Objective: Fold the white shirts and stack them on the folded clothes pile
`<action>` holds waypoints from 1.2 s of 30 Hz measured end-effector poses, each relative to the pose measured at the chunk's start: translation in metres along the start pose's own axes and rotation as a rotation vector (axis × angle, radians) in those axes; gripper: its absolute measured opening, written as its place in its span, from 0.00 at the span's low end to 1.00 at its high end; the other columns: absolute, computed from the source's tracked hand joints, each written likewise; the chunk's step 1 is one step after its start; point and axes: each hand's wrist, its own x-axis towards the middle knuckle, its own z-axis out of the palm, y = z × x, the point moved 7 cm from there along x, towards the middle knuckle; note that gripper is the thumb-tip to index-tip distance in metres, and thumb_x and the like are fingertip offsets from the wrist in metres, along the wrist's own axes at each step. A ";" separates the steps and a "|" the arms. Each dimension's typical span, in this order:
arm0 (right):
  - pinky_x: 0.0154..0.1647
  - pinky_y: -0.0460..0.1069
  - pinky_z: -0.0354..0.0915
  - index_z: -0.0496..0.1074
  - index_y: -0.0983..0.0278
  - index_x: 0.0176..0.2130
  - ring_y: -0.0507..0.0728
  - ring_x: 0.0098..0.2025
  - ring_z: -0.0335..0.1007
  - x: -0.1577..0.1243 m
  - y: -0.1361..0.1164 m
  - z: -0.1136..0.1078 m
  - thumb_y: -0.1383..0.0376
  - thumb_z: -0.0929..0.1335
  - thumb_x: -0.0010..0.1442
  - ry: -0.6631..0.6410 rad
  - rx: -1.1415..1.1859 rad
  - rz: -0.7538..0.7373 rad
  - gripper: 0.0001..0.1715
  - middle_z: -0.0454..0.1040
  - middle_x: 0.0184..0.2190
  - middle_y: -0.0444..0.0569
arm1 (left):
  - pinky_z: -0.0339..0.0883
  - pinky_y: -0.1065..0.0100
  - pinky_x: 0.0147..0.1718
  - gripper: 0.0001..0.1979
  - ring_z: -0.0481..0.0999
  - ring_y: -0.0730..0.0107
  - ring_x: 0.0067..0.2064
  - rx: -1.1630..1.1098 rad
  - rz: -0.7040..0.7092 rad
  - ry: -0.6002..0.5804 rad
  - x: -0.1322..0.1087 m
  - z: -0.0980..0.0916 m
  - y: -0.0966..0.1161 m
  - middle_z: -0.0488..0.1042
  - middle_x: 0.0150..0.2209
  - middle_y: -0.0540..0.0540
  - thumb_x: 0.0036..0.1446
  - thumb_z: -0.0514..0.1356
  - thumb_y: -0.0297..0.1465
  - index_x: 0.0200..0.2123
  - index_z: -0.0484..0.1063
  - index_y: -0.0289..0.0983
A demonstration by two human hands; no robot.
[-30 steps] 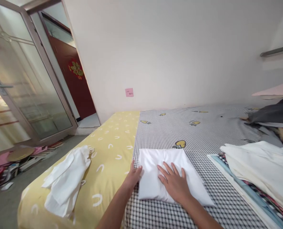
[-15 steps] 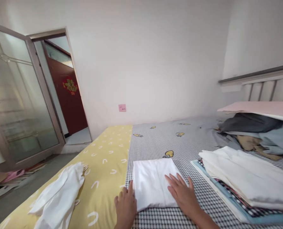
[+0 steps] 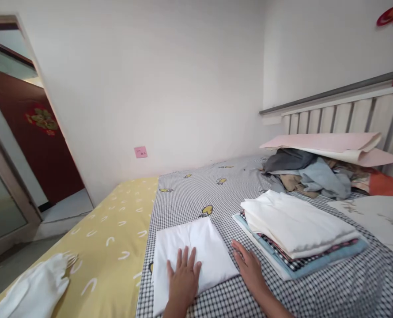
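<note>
White plaster-like wall [image 3: 170, 79] rises behind the bed, whose larger part wears a black-and-white gingham sheet [image 3: 190, 194] dotted with yellow motifs. Along its left runs a yellow sheet [image 3: 117, 234] with white arch marks. Beyond the doorway stands a dark red door [image 3: 20, 145]. At the far right, in front of a white radiator [image 3: 355, 115], a heap of rumpled clothes [image 3: 322, 176] lies beneath a curling pink sheet [image 3: 315, 142]. Nearer, a stack of folded clothes [image 3: 299, 223] is topped with white. To its left, the folded white garment [image 3: 208, 247] lies flat on the gingham. The left hand [image 3: 184, 276] rests open on it, fingers spread; the right hand [image 3: 250, 269], uncurled and holding nothing, is just beside its right edge. On the wall is a small pink note [image 3: 140, 152].
</note>
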 end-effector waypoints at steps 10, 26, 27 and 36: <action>0.71 0.73 0.43 0.60 0.47 0.69 0.64 0.74 0.49 0.011 -0.158 0.019 0.64 0.59 0.69 0.093 -0.234 -0.380 0.32 0.60 0.71 0.44 | 0.37 0.33 0.70 0.27 0.42 0.57 0.75 -0.046 -0.038 -0.086 -0.001 0.026 -0.013 0.44 0.74 0.57 0.71 0.39 0.43 0.71 0.47 0.58; 0.69 0.77 0.28 0.57 0.47 0.71 0.71 0.75 0.39 0.054 -0.113 0.092 0.54 0.57 0.72 -0.316 -0.481 -0.238 0.31 0.54 0.73 0.43 | 0.46 0.32 0.69 0.26 0.53 0.51 0.73 -0.154 -0.063 0.180 -0.014 0.019 -0.006 0.55 0.72 0.53 0.70 0.46 0.46 0.69 0.55 0.56; 0.69 0.77 0.29 0.56 0.48 0.71 0.71 0.75 0.39 0.064 -0.106 0.096 0.54 0.57 0.72 -0.349 -0.486 -0.197 0.31 0.54 0.73 0.42 | 0.47 0.32 0.68 0.26 0.54 0.51 0.73 -0.165 -0.067 0.187 -0.014 0.019 -0.006 0.55 0.72 0.53 0.70 0.46 0.47 0.68 0.56 0.56; 0.66 0.77 0.44 0.55 0.46 0.71 0.71 0.74 0.45 0.100 -0.089 0.086 0.51 0.55 0.72 -0.450 -0.452 -0.058 0.31 0.53 0.74 0.46 | 0.48 0.32 0.68 0.27 0.58 0.49 0.71 -0.214 -0.079 0.216 -0.014 0.016 -0.006 0.59 0.71 0.49 0.68 0.47 0.50 0.67 0.62 0.53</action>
